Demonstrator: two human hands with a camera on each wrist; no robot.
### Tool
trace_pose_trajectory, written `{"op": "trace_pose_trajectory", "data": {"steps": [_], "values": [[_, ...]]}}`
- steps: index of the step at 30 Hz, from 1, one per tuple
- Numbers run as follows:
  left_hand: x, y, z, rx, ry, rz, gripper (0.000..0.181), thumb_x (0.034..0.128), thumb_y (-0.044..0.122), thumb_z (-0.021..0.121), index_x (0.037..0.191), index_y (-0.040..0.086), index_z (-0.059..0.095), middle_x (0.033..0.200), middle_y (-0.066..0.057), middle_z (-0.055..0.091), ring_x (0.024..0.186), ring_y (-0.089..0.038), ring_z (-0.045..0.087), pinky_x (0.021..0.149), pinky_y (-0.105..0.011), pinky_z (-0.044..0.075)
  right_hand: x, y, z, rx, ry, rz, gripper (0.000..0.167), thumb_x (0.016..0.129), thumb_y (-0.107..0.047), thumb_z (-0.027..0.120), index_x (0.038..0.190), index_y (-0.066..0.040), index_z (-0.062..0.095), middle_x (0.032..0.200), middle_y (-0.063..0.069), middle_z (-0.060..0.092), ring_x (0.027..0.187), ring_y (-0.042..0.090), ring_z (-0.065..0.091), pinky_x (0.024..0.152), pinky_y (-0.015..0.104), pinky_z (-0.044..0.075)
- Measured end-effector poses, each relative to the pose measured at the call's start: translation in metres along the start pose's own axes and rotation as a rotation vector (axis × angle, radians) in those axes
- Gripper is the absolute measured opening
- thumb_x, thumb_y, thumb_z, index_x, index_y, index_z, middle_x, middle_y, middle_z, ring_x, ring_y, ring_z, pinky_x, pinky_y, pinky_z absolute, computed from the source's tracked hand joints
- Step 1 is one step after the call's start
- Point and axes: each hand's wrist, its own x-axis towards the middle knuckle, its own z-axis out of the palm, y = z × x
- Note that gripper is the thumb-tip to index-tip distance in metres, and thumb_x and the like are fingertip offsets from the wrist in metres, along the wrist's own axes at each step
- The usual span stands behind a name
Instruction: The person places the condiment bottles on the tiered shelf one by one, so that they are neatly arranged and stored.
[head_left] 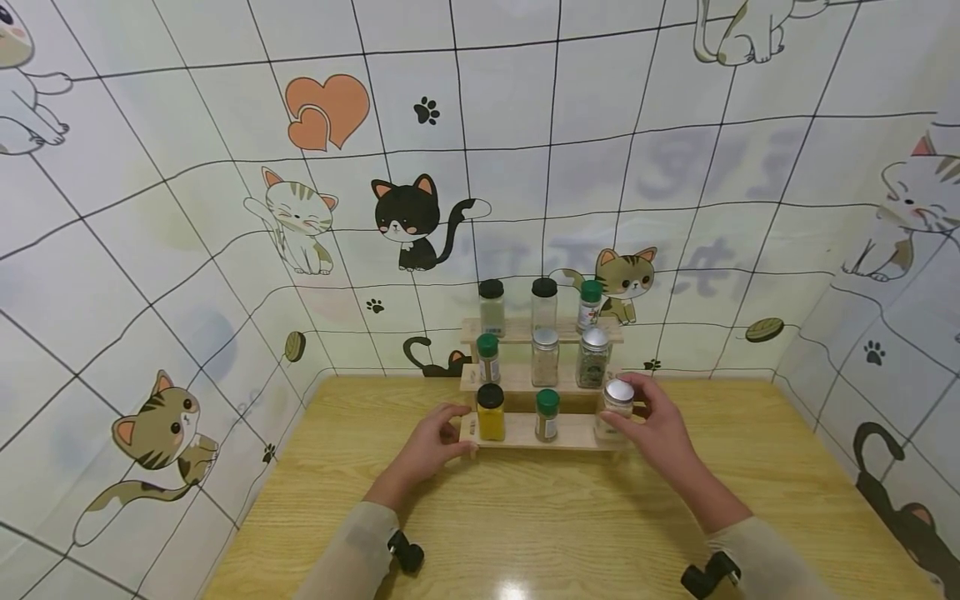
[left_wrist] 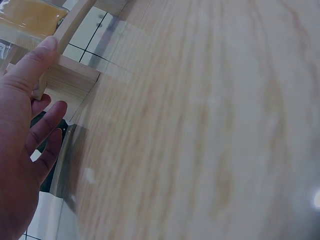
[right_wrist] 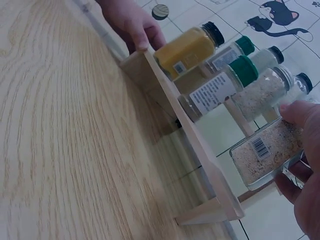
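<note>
A three-tier wooden spice rack (head_left: 517, 432) stands on the table against the wall, with several spice jars on its steps. My left hand (head_left: 433, 443) grips the left end of the lowest step, thumb at the front edge; beside it is a black-capped jar of yellow spice (head_left: 491, 417). At the right end of that step, my right hand (head_left: 660, 423) holds a silver-capped glass spice jar (right_wrist: 267, 152) between thumb and fingers. Its contents look pale and grainy, and a barcode shows. Whether its base touches the step cannot be told. Between them stands a green-capped jar (head_left: 547, 417).
On the middle step are a green-capped jar (head_left: 488, 360) and two silver-capped jars, one of them dark green inside (head_left: 593, 358). The top step bears two black-capped jars and a green-capped one (head_left: 590, 307). Cat-patterned sheeting (head_left: 510, 183) covers the walls behind the wooden table (head_left: 525, 517).
</note>
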Motion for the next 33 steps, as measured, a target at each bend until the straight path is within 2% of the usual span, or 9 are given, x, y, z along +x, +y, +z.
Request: {"op": "trace_pose_trajectory", "data": {"steps": [5, 16, 25, 33], "values": [[0.000, -0.001, 0.001, -0.005, 0.002, 0.001, 0.064, 0.0953, 0.031, 0.092, 0.151, 0.017, 0.064, 0.143, 0.003, 0.062, 0.098, -0.014, 0.067, 0.087, -0.030, 0.058, 0.001, -0.001, 0.008, 0.034, -0.020, -0.008, 0.062, 0.094, -0.006, 0.090, 0.147, -0.003, 0.059, 0.131, 0.016, 0.065, 0.113, 0.008, 0.061, 0.092, 0.015, 0.053], [-0.001, 0.000, 0.001, -0.005, -0.001, -0.001, 0.064, 0.0954, 0.031, 0.091, 0.152, 0.018, 0.064, 0.141, 0.004, 0.062, 0.098, -0.014, 0.067, 0.086, -0.030, 0.058, 0.003, 0.005, 0.018, 0.012, -0.066, -0.026, 0.059, 0.092, -0.003, 0.091, 0.142, -0.004, 0.060, 0.131, 0.014, 0.065, 0.115, 0.020, 0.063, 0.093, 0.019, 0.056], [-0.001, 0.001, 0.001, -0.007, 0.002, 0.001, 0.063, 0.0960, 0.030, 0.091, 0.152, 0.017, 0.064, 0.142, 0.003, 0.062, 0.098, -0.014, 0.067, 0.086, -0.030, 0.058, 0.003, 0.011, 0.022, -0.016, -0.071, -0.026, 0.061, 0.095, -0.007, 0.090, 0.146, -0.006, 0.056, 0.135, 0.013, 0.064, 0.117, 0.018, 0.062, 0.094, 0.021, 0.055], [-0.001, 0.001, 0.001, -0.003, -0.002, -0.003, 0.064, 0.0963, 0.030, 0.091, 0.153, 0.017, 0.063, 0.142, 0.003, 0.061, 0.098, -0.014, 0.067, 0.086, -0.030, 0.058, 0.001, 0.008, 0.023, -0.007, -0.064, -0.028, 0.064, 0.095, -0.009, 0.090, 0.148, -0.005, 0.055, 0.135, 0.013, 0.064, 0.118, 0.022, 0.061, 0.094, 0.024, 0.055]]}}
